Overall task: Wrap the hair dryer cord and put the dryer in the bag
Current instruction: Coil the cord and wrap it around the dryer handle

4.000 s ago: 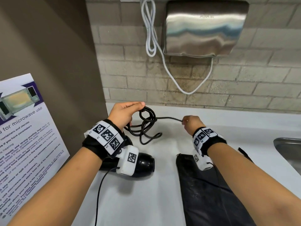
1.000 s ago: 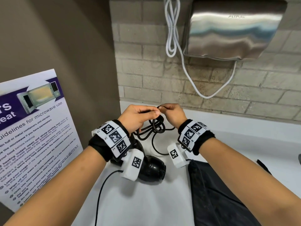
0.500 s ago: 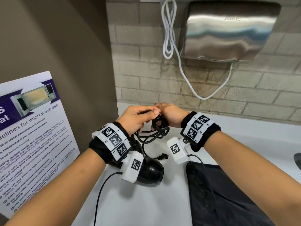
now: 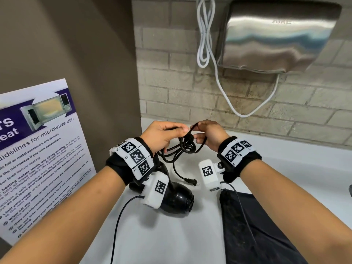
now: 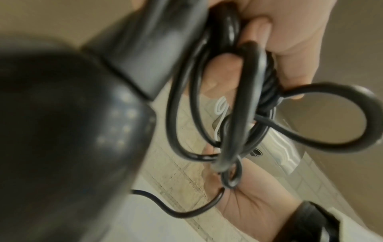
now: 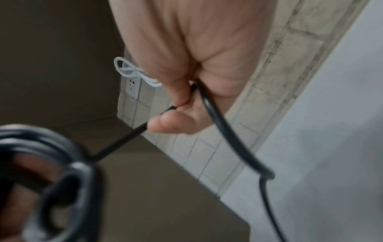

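While both hands (image 4: 165, 133) pinch, glossy cord (image 4: 185, 147) coils.

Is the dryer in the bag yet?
No. The hair dryer lies outside the flat black bag; both hands grip its cord.

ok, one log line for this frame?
step: wrapping cord | left hand: holds coil | right hand: pinches loop | dryer: on counter | bag: flat, empty

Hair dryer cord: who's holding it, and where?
Both. Left hand grips the coiled bundle of the cord; right hand pinches a loose loop beside the coil.
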`<action>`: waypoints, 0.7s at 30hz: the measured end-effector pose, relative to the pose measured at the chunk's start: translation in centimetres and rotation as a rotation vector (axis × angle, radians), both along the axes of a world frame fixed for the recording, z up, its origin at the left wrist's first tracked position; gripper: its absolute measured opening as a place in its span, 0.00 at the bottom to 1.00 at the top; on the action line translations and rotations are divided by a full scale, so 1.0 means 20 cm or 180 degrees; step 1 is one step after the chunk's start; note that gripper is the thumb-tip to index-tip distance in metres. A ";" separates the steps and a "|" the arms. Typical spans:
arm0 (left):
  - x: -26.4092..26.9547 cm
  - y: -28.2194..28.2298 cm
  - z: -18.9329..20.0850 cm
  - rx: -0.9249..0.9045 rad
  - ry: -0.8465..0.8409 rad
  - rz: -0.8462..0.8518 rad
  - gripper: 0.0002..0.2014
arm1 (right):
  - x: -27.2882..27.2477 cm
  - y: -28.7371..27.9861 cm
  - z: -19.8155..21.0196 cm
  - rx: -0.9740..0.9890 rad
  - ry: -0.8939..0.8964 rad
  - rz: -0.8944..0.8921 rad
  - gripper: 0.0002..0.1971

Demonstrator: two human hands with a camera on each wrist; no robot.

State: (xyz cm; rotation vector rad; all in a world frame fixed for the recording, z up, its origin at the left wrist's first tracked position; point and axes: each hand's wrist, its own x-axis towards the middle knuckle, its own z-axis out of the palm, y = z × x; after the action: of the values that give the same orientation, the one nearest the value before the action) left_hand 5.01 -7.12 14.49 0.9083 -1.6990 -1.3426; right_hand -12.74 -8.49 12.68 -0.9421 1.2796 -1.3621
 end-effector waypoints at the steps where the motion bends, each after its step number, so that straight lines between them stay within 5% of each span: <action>1: 0.00 0.00 0.00 0.0052 0.0071 0.0102 0.03 | -0.02 0.02 0.00 -0.0028 0.0110 0.0111 0.11; 5: 0.00 0.01 0.00 0.0293 0.0321 0.0286 0.04 | -0.08 0.12 -0.03 -0.0389 0.0826 0.1074 0.30; 8: 0.00 0.02 0.01 0.0438 0.0429 0.0262 0.04 | -0.08 0.21 -0.06 -0.0759 0.1200 0.1554 0.34; 13: 0.00 0.02 0.01 0.0525 0.0606 0.0376 0.05 | -0.01 0.28 -0.17 -0.1312 0.2363 0.1051 0.46; 15: 0.00 0.03 0.01 0.0565 0.0646 0.0434 0.06 | 0.00 0.28 -0.21 -0.1768 0.2597 0.0620 0.43; 18: 0.00 0.03 0.01 0.0664 0.0806 0.0532 0.07 | 0.03 0.28 -0.26 -0.2450 0.3135 -0.0099 0.23; 21: 0.00 0.02 0.00 0.0640 0.0844 0.0681 0.07 | 0.06 0.29 -0.27 -0.2431 0.3164 -0.0396 0.20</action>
State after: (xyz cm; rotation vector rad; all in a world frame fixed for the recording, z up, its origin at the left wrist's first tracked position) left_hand 5.03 -6.74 14.58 0.9482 -1.2474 -1.4342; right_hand -11.54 -2.72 7.21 -2.2962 1.5269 -1.5601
